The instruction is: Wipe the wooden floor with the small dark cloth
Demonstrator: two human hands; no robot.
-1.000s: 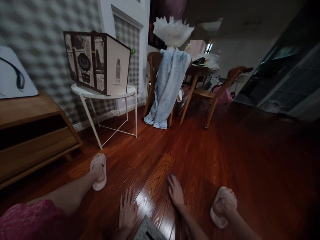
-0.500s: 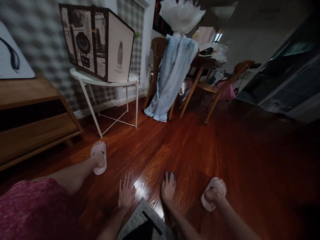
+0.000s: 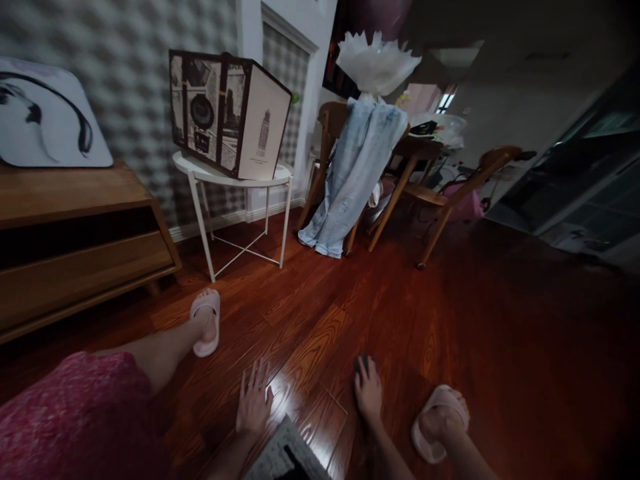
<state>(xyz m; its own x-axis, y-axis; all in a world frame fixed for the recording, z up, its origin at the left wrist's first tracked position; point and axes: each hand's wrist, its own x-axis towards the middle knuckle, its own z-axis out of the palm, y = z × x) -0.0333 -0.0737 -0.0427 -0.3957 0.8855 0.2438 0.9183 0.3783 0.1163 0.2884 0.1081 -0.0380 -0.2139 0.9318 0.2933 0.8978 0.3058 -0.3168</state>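
Note:
My left hand (image 3: 255,400) is open, its fingers spread and palm facing down. It appears to rest on or just above the glossy reddish wood floor (image 3: 320,333). To the right, my right hand (image 3: 369,390) has its fingers over a small dark rounded thing that looks like a computer mouse (image 3: 362,363). Most of that mouse is hidden beneath the hand. Between my forearms, at the bottom edge, a grey speckled flat piece with a black shape (image 3: 287,450) shows only in part.
Pink slippers (image 3: 210,333) are on my feet, one on either side. Ahead stands a white side table (image 3: 287,175) bearing a patterned trunk-like box (image 3: 265,130). A wooden cabinet (image 3: 100,193) is at left. Light blue jeans (image 3: 345,187) hang over a wooden chair (image 3: 333,120).
My right hand has slid to the right with the dark mouse, farther from my left hand. The left hand stays nearly in place. The view has tilted up and turned slightly left.

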